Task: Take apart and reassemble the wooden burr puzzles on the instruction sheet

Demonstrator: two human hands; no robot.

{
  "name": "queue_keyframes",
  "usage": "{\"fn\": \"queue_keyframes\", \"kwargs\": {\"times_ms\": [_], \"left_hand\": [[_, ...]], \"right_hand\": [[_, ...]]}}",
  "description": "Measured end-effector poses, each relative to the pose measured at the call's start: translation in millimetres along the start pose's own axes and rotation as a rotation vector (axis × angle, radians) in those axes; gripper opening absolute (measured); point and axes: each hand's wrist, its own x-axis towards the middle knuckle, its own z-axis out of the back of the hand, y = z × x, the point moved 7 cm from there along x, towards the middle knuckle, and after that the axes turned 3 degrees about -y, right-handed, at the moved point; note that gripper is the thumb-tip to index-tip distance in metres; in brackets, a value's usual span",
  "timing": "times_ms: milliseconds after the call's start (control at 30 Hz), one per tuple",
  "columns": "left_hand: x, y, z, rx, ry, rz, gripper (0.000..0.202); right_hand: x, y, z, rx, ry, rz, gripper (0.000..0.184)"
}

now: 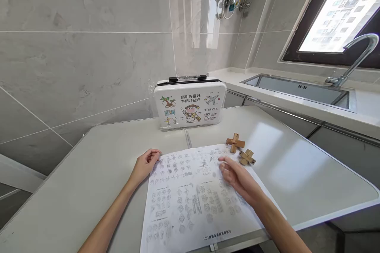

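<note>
A printed sheet of puzzle diagrams point(192, 197) lies flat on the white table point(97, 166) in front of me. My left hand point(145, 164) rests at the sheet's upper left corner, fingers curled loosely, holding nothing. My right hand point(237, 178) lies over the sheet's right part, fingers stretched out and pointing left, empty. Two wooden cross-shaped puzzles sit just beyond the sheet's top right corner: one point(235, 142) farther back, the other point(247, 157) close to my right fingers but not touched.
A small white case with cartoon prints and a black handle point(190, 104) stands upright at the table's back edge against the tiled wall. A steel sink point(297, 89) with a curved tap point(356, 53) is at the right, under a window.
</note>
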Motion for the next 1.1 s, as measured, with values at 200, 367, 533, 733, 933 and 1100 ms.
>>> {"fn": "queue_keyframes", "kwargs": {"times_ms": [200, 367, 533, 733, 933, 1100], "left_hand": [[-1, -8, 1.5, -0.006, -0.006, 0.038, 0.042], [-1, -12, 0.3, -0.026, -0.007, 0.02, 0.04], [-1, -8, -0.9, -0.061, -0.012, 0.002, 0.042], [1, 5, -2.6, -0.071, -0.003, 0.003, 0.04], [2, 3, -1.3, -0.086, -0.011, 0.024, 0.039], [-3, -4, 0.8, -0.092, -0.021, 0.064, 0.039]], "right_hand": [[61, 6, -4, 0.65, -0.045, -0.115, 0.017], [83, 7, 0, 0.801, -0.094, -0.045, 0.025], [90, 11, 2, 0.775, -0.087, 0.028, 0.031], [90, 19, 11, 0.623, -0.09, 0.125, 0.035], [92, 19, 18, 0.471, -0.127, 0.173, 0.033], [95, 16, 19, 0.484, -0.117, 0.178, 0.021]]}}
